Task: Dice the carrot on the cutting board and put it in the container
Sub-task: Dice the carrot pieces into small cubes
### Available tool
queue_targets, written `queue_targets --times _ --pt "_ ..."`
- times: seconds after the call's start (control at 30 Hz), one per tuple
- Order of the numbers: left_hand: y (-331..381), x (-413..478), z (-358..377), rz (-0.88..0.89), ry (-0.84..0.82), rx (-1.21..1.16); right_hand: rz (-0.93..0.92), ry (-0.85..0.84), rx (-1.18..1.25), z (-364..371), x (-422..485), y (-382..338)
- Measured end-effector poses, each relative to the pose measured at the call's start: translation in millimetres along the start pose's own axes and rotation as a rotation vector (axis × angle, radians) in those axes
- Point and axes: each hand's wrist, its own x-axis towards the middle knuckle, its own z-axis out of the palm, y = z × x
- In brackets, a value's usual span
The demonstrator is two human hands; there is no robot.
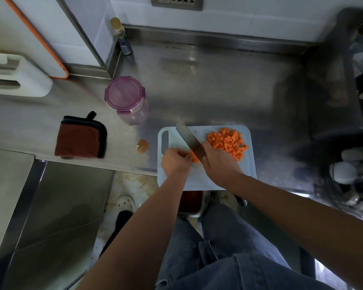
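fingers [186, 157] on carrot [194, 159], container [134, 115] lidded

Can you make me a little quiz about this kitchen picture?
1. True or false: the left hand grips the knife.
2. Where is the diced carrot? A. in the container B. on the cutting board C. on the floor
3. Fill in: the container's lid is ___.
Key: 1 false, the right hand grips it, the left holds the carrot piece; 2 B; 3 on.
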Motion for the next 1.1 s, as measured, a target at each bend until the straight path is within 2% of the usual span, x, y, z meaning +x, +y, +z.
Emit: queue_targets --times 0.5,1.1 --pt "4.9 7.5 -1.3 -0.06 -0.013 -0.028 0.078 -0.067 -0.116 10.2 9.6 -14.5" --pt "6.5 0.5 -5.0 -0.004 -0.024 -0.005 0.082 -0.052 -0.122 21.0 5.6 -8.6"
